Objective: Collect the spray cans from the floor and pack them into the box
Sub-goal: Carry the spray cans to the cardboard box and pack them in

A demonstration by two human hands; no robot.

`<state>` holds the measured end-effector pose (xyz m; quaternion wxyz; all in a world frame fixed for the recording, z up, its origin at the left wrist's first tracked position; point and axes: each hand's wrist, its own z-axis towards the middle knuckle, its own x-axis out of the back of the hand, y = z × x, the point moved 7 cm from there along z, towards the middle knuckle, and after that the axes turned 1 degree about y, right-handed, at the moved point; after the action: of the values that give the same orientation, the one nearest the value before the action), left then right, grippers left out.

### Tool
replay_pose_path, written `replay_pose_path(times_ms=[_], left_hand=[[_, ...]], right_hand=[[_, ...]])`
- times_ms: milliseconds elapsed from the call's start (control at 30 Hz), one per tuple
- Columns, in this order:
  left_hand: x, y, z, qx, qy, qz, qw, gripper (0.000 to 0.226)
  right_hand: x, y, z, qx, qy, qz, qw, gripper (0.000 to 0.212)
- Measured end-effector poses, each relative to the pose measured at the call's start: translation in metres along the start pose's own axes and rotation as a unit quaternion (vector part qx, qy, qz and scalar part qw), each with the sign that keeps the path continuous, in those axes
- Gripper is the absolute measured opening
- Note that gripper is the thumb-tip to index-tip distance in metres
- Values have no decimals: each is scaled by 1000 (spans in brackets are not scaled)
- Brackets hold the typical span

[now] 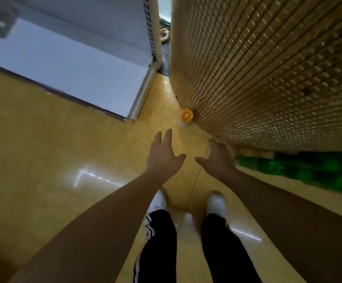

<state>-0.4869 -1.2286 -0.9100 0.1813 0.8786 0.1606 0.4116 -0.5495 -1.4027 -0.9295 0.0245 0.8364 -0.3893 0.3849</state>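
One spray can (185, 117) with an orange cap and pale body stands upright on the yellow floor, close against the foot of the brown pegboard wall. My left hand (163, 155) stretches forward just below and left of the can, fingers straight and spread, holding nothing. My right hand (217, 157) reaches out beside it to the right, fingers relaxed and empty. Neither hand touches the can. Green-capped cans (301, 170) lie in a row at the right, low along the pegboard's base. No box is in view.
A white metal shelf unit (88, 64) stands at the upper left, its corner post near the can. The brown pegboard wall (268, 68) fills the upper right. A narrow gap runs between them. My white shoes and black trousers are below on the glossy floor (43, 160).
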Motion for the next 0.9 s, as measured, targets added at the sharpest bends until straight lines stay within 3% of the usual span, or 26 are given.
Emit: replay_pose_path(times_ms=[200,400,700,767,900], left_hand=[[-39,-7,44,-12,14,1,1000,103],[-64,-4,120,-54,63,-21,996,102],[-109,2,187,-76,109,-101,986,119],[-111,6,194,-91,135,-131,978,112],[-109,8,201,-105,152,-153,971,70]], right_hand=[[-33,25,35,-17,48,89,995,84],[-58,25,94,27,93,141,985,83],[-113,79,151,20,106,128,986,79],[-120,85,159,18,114,144,983,79],[-123,87,165,16,130,164,978,77]])
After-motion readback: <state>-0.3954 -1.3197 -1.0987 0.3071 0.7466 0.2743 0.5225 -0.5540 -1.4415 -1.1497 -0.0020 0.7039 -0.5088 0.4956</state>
